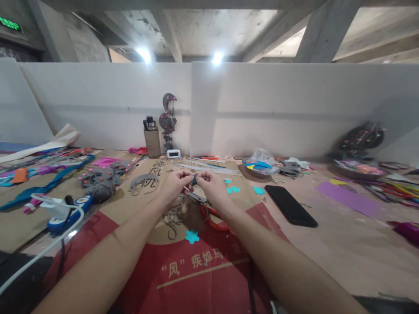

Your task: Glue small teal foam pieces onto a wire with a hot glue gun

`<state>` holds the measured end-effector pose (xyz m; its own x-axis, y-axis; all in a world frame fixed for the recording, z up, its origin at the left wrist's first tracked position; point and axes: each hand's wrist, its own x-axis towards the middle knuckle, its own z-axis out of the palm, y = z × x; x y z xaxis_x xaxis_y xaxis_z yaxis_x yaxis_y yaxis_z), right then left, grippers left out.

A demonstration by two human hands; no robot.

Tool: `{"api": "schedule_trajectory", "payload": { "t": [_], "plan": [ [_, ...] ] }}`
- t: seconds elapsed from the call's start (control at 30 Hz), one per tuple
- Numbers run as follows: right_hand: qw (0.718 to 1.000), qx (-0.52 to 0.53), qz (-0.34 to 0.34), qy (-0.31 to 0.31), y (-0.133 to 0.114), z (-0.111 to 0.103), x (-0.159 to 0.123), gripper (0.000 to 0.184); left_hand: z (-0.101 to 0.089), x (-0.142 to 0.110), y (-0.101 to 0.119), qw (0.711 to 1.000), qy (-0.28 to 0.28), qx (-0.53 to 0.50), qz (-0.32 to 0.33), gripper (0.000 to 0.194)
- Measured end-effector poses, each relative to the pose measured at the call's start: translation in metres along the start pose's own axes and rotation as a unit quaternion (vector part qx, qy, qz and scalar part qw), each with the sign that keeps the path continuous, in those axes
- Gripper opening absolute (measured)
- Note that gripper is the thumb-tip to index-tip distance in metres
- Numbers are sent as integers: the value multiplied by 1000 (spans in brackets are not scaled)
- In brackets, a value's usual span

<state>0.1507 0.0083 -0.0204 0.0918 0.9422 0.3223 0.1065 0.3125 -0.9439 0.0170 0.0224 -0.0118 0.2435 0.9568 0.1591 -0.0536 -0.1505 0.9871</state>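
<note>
My left hand (176,185) and my right hand (212,187) meet over the cardboard, fingertips pinched together. Between them is a small dark grey-green piece (194,179), too small to name; it looks like felt or yarn. Just below my hands lie scissors with red handles (214,219), blades pointing up and left, partly hidden by my right hand. Loose grey yarn (172,222) is tangled beneath my left hand. A turquoise flower cutout (192,237) rests nearer to me, and several more turquoise cutouts (233,189) lie right of my right hand.
A black phone (290,206) lies to the right, near purple paper (348,198). Behind stand a bottle (152,138), a small white clock (173,153) and a bowl (260,171) of scraps. At left are grey yarn bundles (103,181) and a blue power strip (70,214) with a white cable.
</note>
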Motion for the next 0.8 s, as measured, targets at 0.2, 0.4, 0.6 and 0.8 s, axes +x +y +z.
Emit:
{"api": "schedule_trajectory", "payload": {
  "t": [0.2, 0.4, 0.6, 0.8],
  "plan": [
    [999, 26, 30, -36, 1, 2, -1, 11, -5, 3, -1, 999, -24, -8, -46, 12],
    [996, 46, 59, -48, 5, 5, 0, 8, -6, 5, -5, 997, -24, -6, -71, 9],
    [993, 71, 86, -46, 9, 0, 3, 11, -5, 2, -2, 992, -59, -68, -87, 17],
    [984, 118, 129, -18, 18, -12, 14, 17, -16, 7, -5, 979, 10, -186, -84, 26]
  ]
}}
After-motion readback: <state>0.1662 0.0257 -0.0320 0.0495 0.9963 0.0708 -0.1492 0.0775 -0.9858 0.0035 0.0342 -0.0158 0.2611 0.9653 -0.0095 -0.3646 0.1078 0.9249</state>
